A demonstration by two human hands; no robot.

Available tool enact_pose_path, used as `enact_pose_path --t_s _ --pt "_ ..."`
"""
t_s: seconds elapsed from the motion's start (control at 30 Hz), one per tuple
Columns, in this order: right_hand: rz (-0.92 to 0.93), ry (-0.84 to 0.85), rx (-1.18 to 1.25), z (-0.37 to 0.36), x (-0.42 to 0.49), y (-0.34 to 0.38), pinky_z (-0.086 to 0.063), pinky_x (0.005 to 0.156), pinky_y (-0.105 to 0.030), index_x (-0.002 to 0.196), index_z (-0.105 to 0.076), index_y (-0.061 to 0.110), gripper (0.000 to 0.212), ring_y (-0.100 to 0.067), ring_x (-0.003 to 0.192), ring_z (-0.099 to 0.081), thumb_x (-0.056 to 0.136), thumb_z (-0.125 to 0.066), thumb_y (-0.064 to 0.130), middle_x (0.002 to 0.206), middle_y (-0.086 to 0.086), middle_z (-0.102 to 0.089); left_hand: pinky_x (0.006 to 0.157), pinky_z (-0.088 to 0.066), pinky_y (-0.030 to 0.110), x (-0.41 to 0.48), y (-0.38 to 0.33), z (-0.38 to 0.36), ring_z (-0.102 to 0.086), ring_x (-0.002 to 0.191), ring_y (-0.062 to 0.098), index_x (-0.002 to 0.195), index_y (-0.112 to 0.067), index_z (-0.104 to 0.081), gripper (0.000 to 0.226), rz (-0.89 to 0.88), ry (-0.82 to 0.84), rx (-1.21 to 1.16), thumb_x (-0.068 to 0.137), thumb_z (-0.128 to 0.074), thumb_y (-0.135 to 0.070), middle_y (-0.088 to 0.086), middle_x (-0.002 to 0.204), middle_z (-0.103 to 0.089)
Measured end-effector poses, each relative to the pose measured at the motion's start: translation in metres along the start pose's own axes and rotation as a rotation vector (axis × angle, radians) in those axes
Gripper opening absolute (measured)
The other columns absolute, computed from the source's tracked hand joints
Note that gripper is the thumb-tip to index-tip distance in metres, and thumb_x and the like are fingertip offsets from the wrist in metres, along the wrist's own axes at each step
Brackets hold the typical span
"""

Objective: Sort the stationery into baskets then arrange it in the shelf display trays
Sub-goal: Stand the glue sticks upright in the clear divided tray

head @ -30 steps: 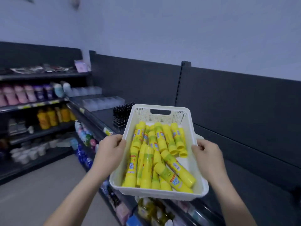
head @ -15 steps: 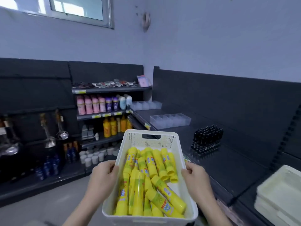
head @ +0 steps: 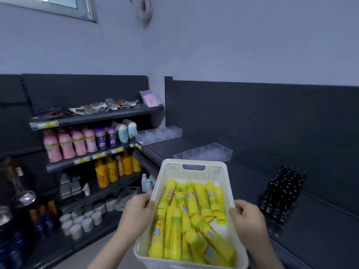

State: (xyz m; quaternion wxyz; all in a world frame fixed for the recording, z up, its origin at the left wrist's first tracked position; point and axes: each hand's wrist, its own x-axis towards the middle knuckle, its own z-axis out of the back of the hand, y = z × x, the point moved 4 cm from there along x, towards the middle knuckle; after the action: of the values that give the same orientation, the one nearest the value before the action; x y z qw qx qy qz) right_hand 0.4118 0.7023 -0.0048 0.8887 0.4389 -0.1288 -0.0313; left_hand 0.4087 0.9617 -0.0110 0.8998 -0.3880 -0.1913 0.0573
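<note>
A white perforated plastic basket [head: 194,169] is held in front of me at the bottom centre, filled with several yellow glue sticks [head: 186,216] lying lengthwise. My left hand [head: 137,215] grips its left rim and my right hand [head: 247,220] grips its right rim. Just beyond the basket, on the dark shelf top, sits a clear divided display tray [head: 206,153]. A second clear tray [head: 159,133] stands farther back in the shelf corner.
A block of small black bottles [head: 281,193] stands on the dark shelf [head: 320,239] at the right. Shelves on the left carry pink, purple and orange bottles [head: 77,142], and white cups [head: 81,220] lower down. Grey floor [head: 101,255] shows under my left arm.
My view has swung left along the shelf. The basket stays in both hands, now nearer the clear divided tray, and the black bottles have shifted to my right.
</note>
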Motion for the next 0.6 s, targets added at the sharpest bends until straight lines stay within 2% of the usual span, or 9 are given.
enact_pose_path --t_s 0.1,0.17,0.2,0.27,0.33,0.4,0.43,0.5,0.6 --pt "-0.016 -0.088 0.008 0.001 0.049 0.005 -0.023 0.05 -0.033 0.053 -0.037 0.009 0.017 -0.015 0.052 -0.031 0.061 -0.036 0.024 0.052 -0.001 -0.033 0.046 -0.025 0.022 0.065 -0.007 -0.031 -0.033 0.043 0.007 0.049 -0.013 -0.042 0.038 -0.041 0.106 -0.043 0.083 -0.05 0.001 -0.006 0.039 -0.037" --pt "-0.023 -0.149 -0.025 0.003 0.082 0.005 -0.025 0.05 -0.033 0.058 -0.047 -0.001 0.025 -0.016 0.053 -0.033 0.071 -0.042 0.02 0.053 -0.004 -0.037 0.051 -0.027 0.026 0.112 -0.012 -0.052 -0.034 0.048 0.009 0.056 -0.001 -0.053 0.025 -0.08 0.186 -0.033 0.08 -0.05 -0.003 -0.004 0.047 -0.042" --pt "-0.035 -0.173 -0.065 0.004 0.098 0.003 -0.026 0.052 -0.034 0.063 -0.05 -0.006 0.024 -0.018 0.054 -0.035 0.077 -0.046 0.012 0.055 -0.006 -0.04 0.053 -0.027 0.029 0.133 -0.017 -0.062 -0.035 0.053 0.014 0.06 0.003 -0.055 0.021 -0.103 0.198 -0.019 0.076 -0.049 -0.009 0.002 0.053 -0.042" --pt "-0.092 -0.218 -0.136 0.01 0.126 -0.006 -0.031 0.056 -0.035 0.07 -0.057 -0.008 0.016 -0.022 0.06 -0.043 0.08 -0.048 0.001 0.061 -0.011 -0.051 0.054 -0.023 0.03 0.169 -0.03 -0.081 -0.028 0.056 0.018 0.057 -0.001 -0.048 0.017 -0.151 0.236 0.019 0.068 -0.047 -0.013 0.008 0.057 -0.034" --pt "-0.139 -0.271 -0.19 0.015 0.147 -0.017 -0.037 0.06 -0.036 0.075 -0.062 -0.004 0.016 -0.028 0.068 -0.052 0.081 -0.049 0.002 0.069 -0.014 -0.061 0.054 -0.017 0.03 0.198 -0.047 -0.105 -0.021 0.053 0.016 0.051 -0.009 -0.032 0.023 -0.205 0.321 0.056 0.068 -0.048 -0.008 0.006 0.056 -0.025" --pt "-0.181 -0.331 -0.239 0.019 0.164 -0.03 -0.04 0.063 -0.037 0.076 -0.065 -0.003 0.017 -0.032 0.071 -0.056 0.082 -0.05 0.003 0.073 -0.017 -0.063 0.053 -0.012 0.033 0.223 -0.063 -0.135 -0.016 0.051 0.016 0.051 -0.013 -0.02 0.023 -0.268 0.409 0.105 0.06 -0.042 -0.016 0.003 0.054 -0.019" --pt "-0.204 -0.361 -0.265 0.021 0.172 -0.036 -0.04 0.064 -0.037 0.076 -0.065 -0.002 0.018 -0.035 0.074 -0.057 0.083 -0.05 0.003 0.075 -0.018 -0.064 0.052 -0.01 0.034 0.234 -0.069 -0.152 -0.015 0.05 0.015 0.051 -0.014 -0.018 0.022 -0.303 0.445 0.138 0.057 -0.039 -0.017 0.003 0.054 -0.018" --pt "-0.257 -0.401 -0.32 0.02 0.187 -0.048 -0.036 0.063 -0.036 0.074 -0.065 -0.001 0.018 -0.038 0.079 -0.058 0.084 -0.05 0.003 0.08 -0.022 -0.065 0.047 -0.008 0.032 0.254 -0.075 -0.188 -0.017 0.048 0.014 0.052 -0.013 -0.018 0.029 -0.336 0.523 0.19 0.066 -0.043 -0.009 0.002 0.053 -0.019" --pt "-0.363 -0.441 -0.365 0.016 0.205 -0.071 -0.031 0.062 -0.032 0.067 -0.059 0.001 0.019 -0.04 0.082 -0.06 0.083 -0.05 0.003 0.083 -0.025 -0.065 0.045 -0.018 0.034 0.274 -0.078 -0.239 -0.03 0.05 0.019 0.054 -0.012 -0.02 0.036 -0.371 0.645 0.246 0.076 -0.045 0.002 0.0 0.057 -0.022"
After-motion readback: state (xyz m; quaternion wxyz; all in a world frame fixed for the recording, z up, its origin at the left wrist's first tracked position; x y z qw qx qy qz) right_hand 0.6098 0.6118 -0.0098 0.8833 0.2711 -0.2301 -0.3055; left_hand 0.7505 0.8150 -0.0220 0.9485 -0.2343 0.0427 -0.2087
